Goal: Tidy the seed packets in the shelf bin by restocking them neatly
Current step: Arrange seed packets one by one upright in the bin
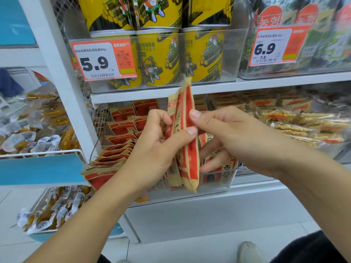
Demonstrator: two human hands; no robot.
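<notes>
A small upright bundle of red-and-tan seed packets (183, 118) is held edge-on in front of the lower shelf. My left hand (152, 149) grips the bundle from the left, thumb across its front. My right hand (228, 135) pinches it from the right, thumb near the top and fingers behind. Below and behind them stands a clear shelf bin (218, 185) with more seed packets (117, 149) stacked in a row at its left side and some standing at its right.
Yellow seaweed-roll tubs (159, 57) fill a clear bin on the shelf above, with orange price tags 5.9 (100, 59) and 6.9 (273, 45). Clear-wrapped snack bars (303, 126) lie right of the bin. Baskets of wrapped yellow snacks (38, 130) hang at left. A white shelf post (62, 76) stands between.
</notes>
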